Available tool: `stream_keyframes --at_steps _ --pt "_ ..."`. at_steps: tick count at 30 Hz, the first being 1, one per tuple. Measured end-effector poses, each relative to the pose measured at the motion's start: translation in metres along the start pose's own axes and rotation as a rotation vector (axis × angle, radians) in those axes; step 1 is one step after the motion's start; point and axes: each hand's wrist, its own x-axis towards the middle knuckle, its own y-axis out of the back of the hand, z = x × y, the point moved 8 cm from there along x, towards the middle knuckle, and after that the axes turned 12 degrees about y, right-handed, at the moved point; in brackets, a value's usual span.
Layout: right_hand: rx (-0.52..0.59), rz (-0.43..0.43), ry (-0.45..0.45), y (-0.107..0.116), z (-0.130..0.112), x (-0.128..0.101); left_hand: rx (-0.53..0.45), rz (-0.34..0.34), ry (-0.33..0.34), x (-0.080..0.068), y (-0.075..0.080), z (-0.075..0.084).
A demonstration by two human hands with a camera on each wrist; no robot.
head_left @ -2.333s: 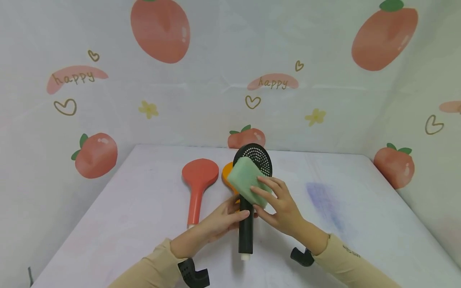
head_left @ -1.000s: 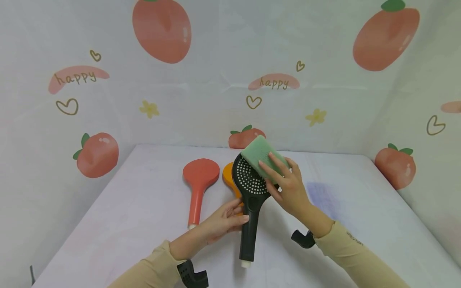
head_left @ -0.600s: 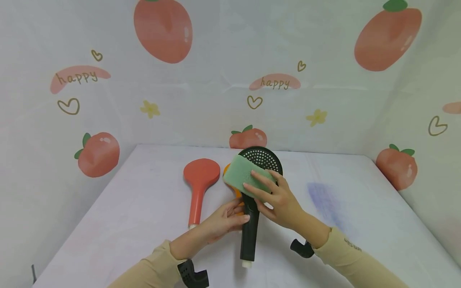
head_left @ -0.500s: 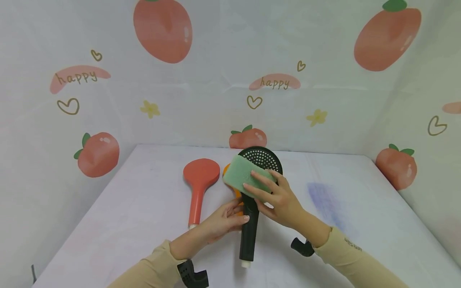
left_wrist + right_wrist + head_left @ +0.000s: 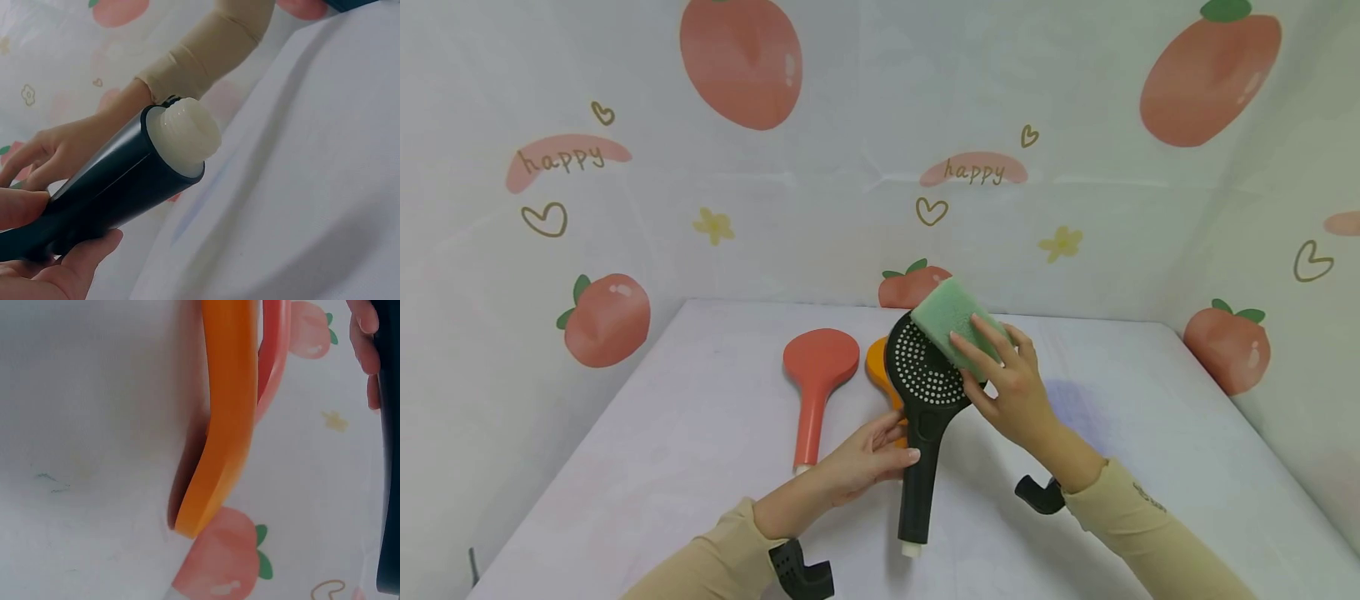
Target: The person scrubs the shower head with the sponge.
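Note:
My left hand [image 5: 867,460] grips a black shower head [image 5: 922,375] by its handle, thumb across the front and fingers on the far side. Its spray face, dotted with pale nozzles, is turned up toward the head camera. In the left wrist view the white threaded end [image 5: 194,131] pokes out of the handle. With spread fingers and the thumb, my right hand [image 5: 1015,393] holds a light green sponge [image 5: 950,312] against the upper right of the spray face, hiding that part. The right wrist view shows only the black handle [image 5: 391,487] at its edge, not the sponge.
A red shower head [image 5: 820,358] lies left of the hands on the white table [image 5: 715,392]. Behind the black one is an orange shower head [image 5: 877,367], partly hidden. A fruit-print cloth [image 5: 850,217] stands at the back and sides.
From low on the spray face and neck, the sponge has moved up and right to its upper edge with my right hand. The head has tilted, baring more nozzles; the left hand keeps its hold.

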Motion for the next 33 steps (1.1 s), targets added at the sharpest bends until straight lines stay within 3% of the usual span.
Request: stream_keyframes --at_steps 5,11,17,20,25,29,33 --pt "0.019 -0.031 0.028 -0.001 -0.012 0.000 -0.016 0.006 -0.011 0.003 0.003 -0.001" --pt "0.046 -0.100 0.136 -0.004 -0.038 -0.002 -0.051 -0.010 -0.059 0.003 0.004 0.004" --pt "0.032 -0.083 0.193 0.000 -0.043 -0.005 -0.064 -0.025 -0.079 0.003 0.005 0.004" --pt "0.005 -0.032 0.178 0.005 -0.033 -0.006 -0.065 -0.008 -0.072 0.004 0.007 0.002" --pt "-0.014 0.032 0.070 0.014 -0.008 -0.009 -0.072 0.023 -0.061 0.005 0.011 -0.001" --pt "-0.014 0.036 0.016 0.017 0.001 -0.013 -0.073 0.036 -0.064 0.006 0.013 -0.001" --pt "0.001 0.023 0.035 0.017 -0.004 -0.014 -0.073 0.054 -0.087 0.009 0.017 0.000"
